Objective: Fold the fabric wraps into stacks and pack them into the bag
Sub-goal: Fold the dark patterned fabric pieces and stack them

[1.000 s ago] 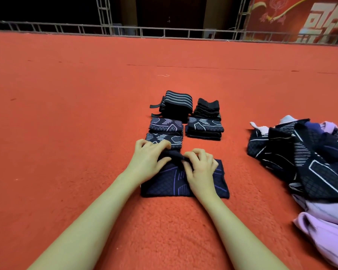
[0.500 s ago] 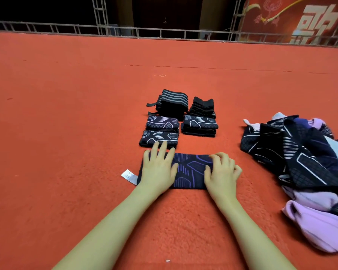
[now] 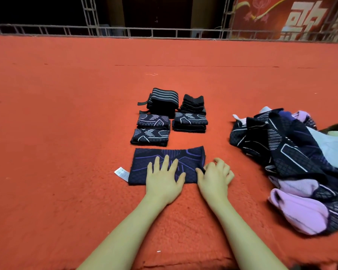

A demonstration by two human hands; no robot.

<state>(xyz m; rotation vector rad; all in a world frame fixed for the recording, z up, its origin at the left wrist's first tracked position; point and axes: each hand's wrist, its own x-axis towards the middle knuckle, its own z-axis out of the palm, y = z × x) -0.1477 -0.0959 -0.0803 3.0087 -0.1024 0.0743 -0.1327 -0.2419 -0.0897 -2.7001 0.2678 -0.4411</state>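
A dark navy wrap point(image 3: 185, 156) with purple lines lies folded flat on the red carpet, a white label point(image 3: 121, 172) sticking out at its left edge. My left hand point(image 3: 164, 179) presses flat on its near middle, fingers spread. My right hand point(image 3: 216, 177) sits at the wrap's right near corner with curled fingers; its thumb touches the cloth edge. Beyond lie folded stacks: two patterned wraps point(image 3: 150, 137) point(image 3: 153, 121) on the left, one point(image 3: 190, 121) on the right, and a striped black one point(image 3: 164, 98) behind. No bag is visible.
A loose pile of unfolded dark and lilac wraps point(image 3: 293, 152) fills the right side of the carpet. A plain black stack point(image 3: 193, 104) sits at the back right of the folded group. A metal railing point(image 3: 164, 33) borders the carpet's far edge.
The far edge of the wrap was folded toward me and laid flat. My left hand went from gripping the cloth to pressing on it, and my right hand slid to the right corner.
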